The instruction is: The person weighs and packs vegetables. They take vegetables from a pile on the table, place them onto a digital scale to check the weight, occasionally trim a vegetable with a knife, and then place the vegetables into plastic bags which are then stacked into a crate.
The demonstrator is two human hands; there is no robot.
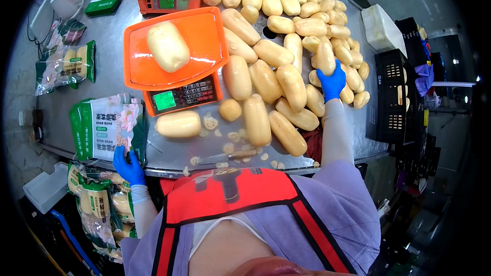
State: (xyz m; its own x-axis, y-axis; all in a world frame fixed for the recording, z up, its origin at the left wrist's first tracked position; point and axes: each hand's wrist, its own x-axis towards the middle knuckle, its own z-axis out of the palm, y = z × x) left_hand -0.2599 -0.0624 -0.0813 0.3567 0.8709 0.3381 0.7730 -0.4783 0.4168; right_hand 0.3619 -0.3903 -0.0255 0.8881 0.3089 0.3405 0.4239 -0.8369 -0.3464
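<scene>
My right hand (333,81), in a blue glove, grips the near end of a peeled lotus root segment (326,58) amid the pile on the right. My left hand (129,166), gloved too, touches the near edge of a stack of printed plastic bags (109,128) with its fingers apart. One pale lotus root segment (168,47) sits on the orange tray of a digital scale (132,69), whose green display (164,100) is lit. Below this scale another lotus root segment (178,124) lies on the steel table (168,153).
A knife (224,156) lies among lotus root slices near the front edge. Behind stands a second orange scale (168,4) with bags on it. A filled bag (67,67) lies at left; more filled bags (100,207) are below the table. Black crates (391,96) flank the right side.
</scene>
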